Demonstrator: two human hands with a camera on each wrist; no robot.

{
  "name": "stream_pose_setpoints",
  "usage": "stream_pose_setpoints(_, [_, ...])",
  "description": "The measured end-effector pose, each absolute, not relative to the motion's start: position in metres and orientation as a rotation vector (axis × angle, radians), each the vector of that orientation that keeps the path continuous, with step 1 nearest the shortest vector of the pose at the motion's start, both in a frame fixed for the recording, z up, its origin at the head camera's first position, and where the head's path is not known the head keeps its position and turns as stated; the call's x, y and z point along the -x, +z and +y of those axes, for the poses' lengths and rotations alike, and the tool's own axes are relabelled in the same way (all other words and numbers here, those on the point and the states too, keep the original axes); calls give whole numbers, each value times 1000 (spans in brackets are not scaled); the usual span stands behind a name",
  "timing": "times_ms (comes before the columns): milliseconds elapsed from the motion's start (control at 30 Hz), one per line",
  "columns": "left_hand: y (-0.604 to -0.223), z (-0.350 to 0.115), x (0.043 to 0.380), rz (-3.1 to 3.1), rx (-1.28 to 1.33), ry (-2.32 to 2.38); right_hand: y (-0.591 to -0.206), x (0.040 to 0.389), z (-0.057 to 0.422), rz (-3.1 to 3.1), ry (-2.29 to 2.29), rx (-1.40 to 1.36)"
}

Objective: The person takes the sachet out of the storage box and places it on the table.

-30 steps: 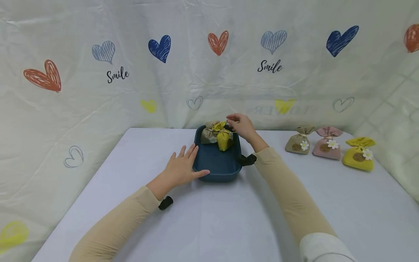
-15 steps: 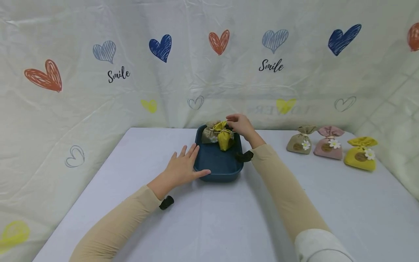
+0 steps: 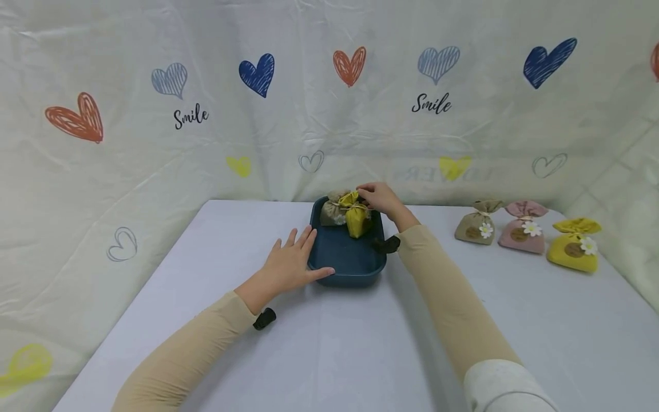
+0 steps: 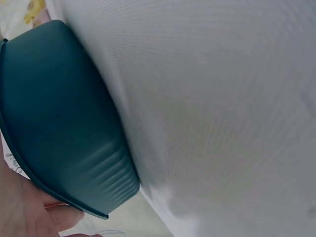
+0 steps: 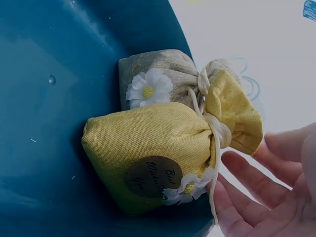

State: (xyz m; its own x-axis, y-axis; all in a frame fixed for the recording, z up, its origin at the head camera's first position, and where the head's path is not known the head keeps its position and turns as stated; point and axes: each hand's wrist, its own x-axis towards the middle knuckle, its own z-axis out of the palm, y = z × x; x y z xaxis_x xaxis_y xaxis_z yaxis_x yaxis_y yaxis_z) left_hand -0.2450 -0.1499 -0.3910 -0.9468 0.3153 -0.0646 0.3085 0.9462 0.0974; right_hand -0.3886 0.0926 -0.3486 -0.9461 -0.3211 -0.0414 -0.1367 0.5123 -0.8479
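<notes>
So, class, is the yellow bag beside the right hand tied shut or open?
The yellow bag is tied shut: a pale cord cinches its gathered neck.

One table carries one blue-green plastic tub and five drawstring pouches. Two lie in the tub, one yellow pouch and one beige pouch; three stand on the table, one beige, one pink, one yellow. White flowers number five, one per pouch; four round brown labels show plainly. There are two hands, one left hand and one right hand. The backdrop bears two "Smile" words, two dark blue hearts, two striped light-blue hearts and three outlined hearts.
</notes>
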Motion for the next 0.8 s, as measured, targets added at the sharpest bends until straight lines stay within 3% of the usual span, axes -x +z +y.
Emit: stream_pose_setpoints(800, [-391, -150, 245, 3024, -476, 121, -354, 391, 95, 2708, -1314, 470])
